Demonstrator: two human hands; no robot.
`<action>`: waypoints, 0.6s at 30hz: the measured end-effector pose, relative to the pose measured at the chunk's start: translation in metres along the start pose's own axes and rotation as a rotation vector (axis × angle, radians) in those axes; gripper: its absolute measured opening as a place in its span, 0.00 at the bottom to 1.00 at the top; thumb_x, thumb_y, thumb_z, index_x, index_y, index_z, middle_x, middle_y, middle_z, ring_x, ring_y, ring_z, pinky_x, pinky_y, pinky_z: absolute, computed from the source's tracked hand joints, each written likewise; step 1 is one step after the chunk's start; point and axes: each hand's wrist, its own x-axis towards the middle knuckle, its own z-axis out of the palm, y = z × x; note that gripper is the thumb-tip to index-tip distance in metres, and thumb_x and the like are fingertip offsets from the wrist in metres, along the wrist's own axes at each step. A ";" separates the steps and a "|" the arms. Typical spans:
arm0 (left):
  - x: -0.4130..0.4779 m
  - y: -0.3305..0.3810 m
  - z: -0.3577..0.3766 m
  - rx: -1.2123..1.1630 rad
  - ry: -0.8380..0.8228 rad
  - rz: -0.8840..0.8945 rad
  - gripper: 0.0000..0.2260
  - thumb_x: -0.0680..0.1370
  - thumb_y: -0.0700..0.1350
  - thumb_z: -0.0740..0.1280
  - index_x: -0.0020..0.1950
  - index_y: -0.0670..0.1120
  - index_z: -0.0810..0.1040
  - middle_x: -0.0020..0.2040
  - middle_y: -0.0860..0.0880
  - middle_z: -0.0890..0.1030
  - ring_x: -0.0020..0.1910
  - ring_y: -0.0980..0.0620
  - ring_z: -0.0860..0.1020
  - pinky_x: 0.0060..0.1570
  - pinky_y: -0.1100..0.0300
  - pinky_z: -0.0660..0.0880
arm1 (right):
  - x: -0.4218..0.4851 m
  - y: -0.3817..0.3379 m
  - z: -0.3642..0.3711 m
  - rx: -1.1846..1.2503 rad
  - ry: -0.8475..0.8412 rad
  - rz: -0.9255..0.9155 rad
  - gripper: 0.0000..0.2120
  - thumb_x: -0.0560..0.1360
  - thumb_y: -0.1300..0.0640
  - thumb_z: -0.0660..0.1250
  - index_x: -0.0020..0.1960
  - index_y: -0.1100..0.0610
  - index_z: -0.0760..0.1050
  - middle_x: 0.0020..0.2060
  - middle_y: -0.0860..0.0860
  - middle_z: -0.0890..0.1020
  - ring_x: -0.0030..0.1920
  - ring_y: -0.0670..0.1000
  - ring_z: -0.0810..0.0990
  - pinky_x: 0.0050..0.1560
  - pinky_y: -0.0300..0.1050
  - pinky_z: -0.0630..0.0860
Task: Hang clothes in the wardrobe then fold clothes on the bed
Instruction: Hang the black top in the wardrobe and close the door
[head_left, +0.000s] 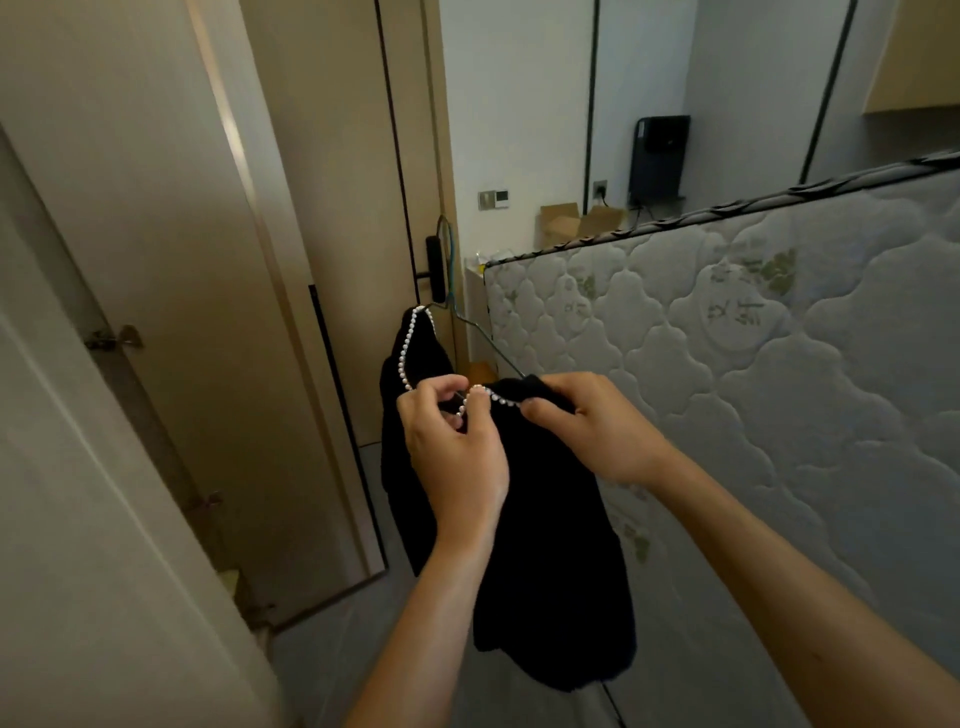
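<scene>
From the head camera, a black top hangs in mid-air just left of the mattress, which stands on its edge. Both hands hold the top at its neckline. The left hand, the farther one from the mattress, has its fingers curled and pinches the pearl trim between thumb and fingertips. The right hand, on the mattress side, has its fingers closed round the fabric of the near shoulder.

A thin wire hanger is partly inside the top. Its hook rises at the far end, away from the person. One arm is covered by the far shoulder of the top. The other arm runs bare, slanting down alongside the mattress edge to the right hand. I cannot tell whether either hand also grips the wire itself.

The hanger's long axis points from the far shoulder towards the right hand, so its bare end lies right at those fingers. The near shoulder seems not yet pulled over that end. I judge that the right hand is the one placed to draw it on, while the left hand keeps the neckline open.

A tall door with hinges stands well left of the mattress, across from the top. It is probably the wardrobe, though its inside is out of sight. No bed with clothes to fold is visible.
</scene>
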 end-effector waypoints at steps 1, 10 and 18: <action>0.004 -0.003 0.003 0.002 0.021 0.015 0.03 0.80 0.44 0.69 0.52 0.49 0.78 0.52 0.57 0.72 0.45 0.54 0.76 0.47 0.63 0.74 | 0.010 0.003 0.000 0.018 -0.013 -0.014 0.12 0.81 0.55 0.63 0.43 0.60 0.77 0.32 0.54 0.80 0.30 0.45 0.75 0.31 0.45 0.68; 0.090 -0.039 0.040 0.020 0.317 0.070 0.04 0.79 0.43 0.68 0.52 0.51 0.76 0.52 0.55 0.73 0.47 0.58 0.74 0.48 0.66 0.73 | 0.138 0.065 0.015 0.117 -0.224 -0.225 0.10 0.82 0.56 0.63 0.46 0.59 0.80 0.36 0.58 0.82 0.36 0.60 0.81 0.33 0.52 0.72; 0.200 -0.058 0.032 0.149 0.638 0.082 0.03 0.80 0.44 0.68 0.48 0.52 0.77 0.50 0.54 0.75 0.46 0.56 0.75 0.47 0.63 0.74 | 0.288 0.097 0.034 0.323 -0.581 -0.424 0.10 0.81 0.55 0.64 0.43 0.49 0.80 0.32 0.48 0.79 0.32 0.48 0.75 0.31 0.44 0.67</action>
